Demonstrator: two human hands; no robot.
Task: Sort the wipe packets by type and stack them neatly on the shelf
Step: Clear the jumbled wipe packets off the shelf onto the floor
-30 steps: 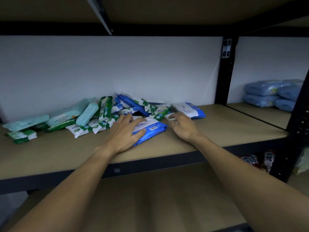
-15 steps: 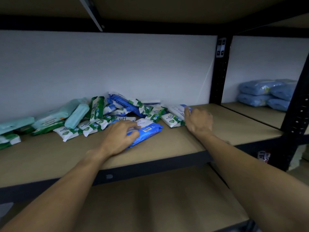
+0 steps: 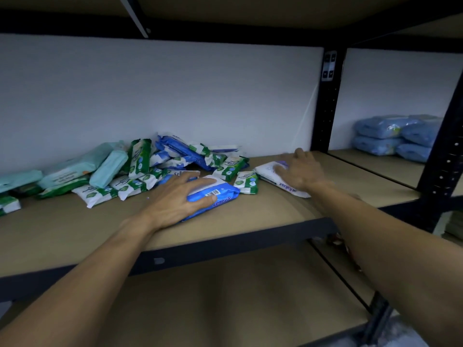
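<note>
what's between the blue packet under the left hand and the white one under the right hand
One small green-and-white packet lies on the shelf between the blue packet and white packet, in the head view.

Blue plastic bundles (image 3: 390, 136) lie stacked in the neighbouring bay, beyond a black upright (image 3: 325, 101)

Packet heap (image 3: 150, 169) at shelf (image 3: 275, 214) rear-left against wall (image 3: 175, 96), front packet (image 3: 221, 196) before it under left hand (image 3: 180, 200), second packet (image 3: 285, 185) further right under right hand (image 3: 302, 171), bundles (image 3: 390, 139) on next bay (image 3: 375, 166) far right
</note>
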